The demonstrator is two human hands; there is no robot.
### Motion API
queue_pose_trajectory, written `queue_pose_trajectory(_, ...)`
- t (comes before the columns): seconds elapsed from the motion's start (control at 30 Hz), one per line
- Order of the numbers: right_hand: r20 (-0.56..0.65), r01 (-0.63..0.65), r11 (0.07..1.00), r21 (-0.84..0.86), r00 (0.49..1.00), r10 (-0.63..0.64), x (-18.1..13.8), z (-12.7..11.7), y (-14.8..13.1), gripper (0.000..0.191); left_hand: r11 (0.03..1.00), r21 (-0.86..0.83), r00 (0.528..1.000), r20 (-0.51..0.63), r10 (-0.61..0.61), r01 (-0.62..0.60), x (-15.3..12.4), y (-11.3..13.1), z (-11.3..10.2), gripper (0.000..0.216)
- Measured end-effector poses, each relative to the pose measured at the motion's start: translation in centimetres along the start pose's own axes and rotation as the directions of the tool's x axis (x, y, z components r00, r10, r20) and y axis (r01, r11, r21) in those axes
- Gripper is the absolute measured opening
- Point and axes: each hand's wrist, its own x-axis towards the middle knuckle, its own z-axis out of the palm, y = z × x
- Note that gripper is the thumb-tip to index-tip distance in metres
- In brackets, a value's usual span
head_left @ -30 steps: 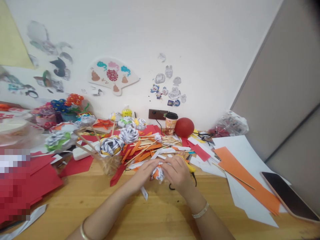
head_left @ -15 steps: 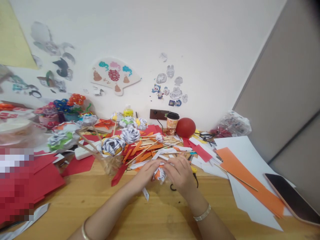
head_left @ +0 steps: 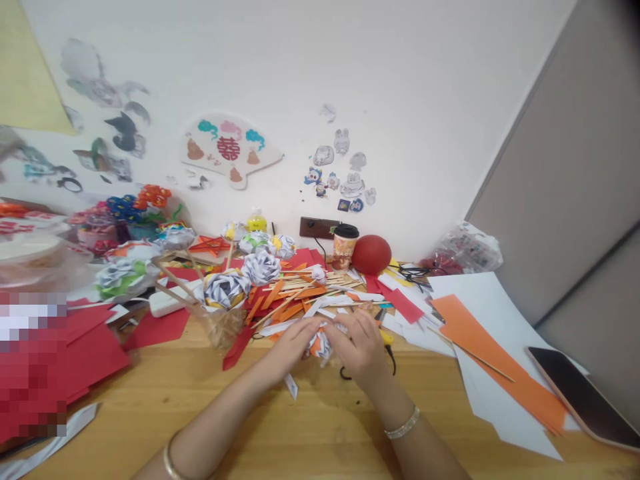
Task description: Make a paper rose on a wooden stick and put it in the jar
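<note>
left hand (head_left: 291, 344) and right hand (head_left: 359, 347) shifted slightly, clamped on paper flower (head_left: 321, 345) between them.

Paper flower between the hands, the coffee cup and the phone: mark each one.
paper flower (head_left: 321, 346), head view, on the folded petals at its middle.
coffee cup (head_left: 343, 252), head view, on the printed side wall.
phone (head_left: 585, 403), head view, on the dark screen.
</note>
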Motion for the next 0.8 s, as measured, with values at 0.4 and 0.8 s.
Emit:
queue_pose_trajectory(0.4,0.07,0.052,0.994,0.092,0.996,-0.058,0.1,-0.1,0.1,0.016,1.0,0.008,0.999,0.034,0.006,-0.007,0.2,-0.6,0.0,0.037)
queue_pose_trajectory(0.8,0.421,-0.525,0.549,0.65,0.851,0.314,1.4,-0.7,0.9,0.009,0.998,0.045,0.993,0.118,0.031,-0.037,0.2,-1.3,-0.3,0.036)
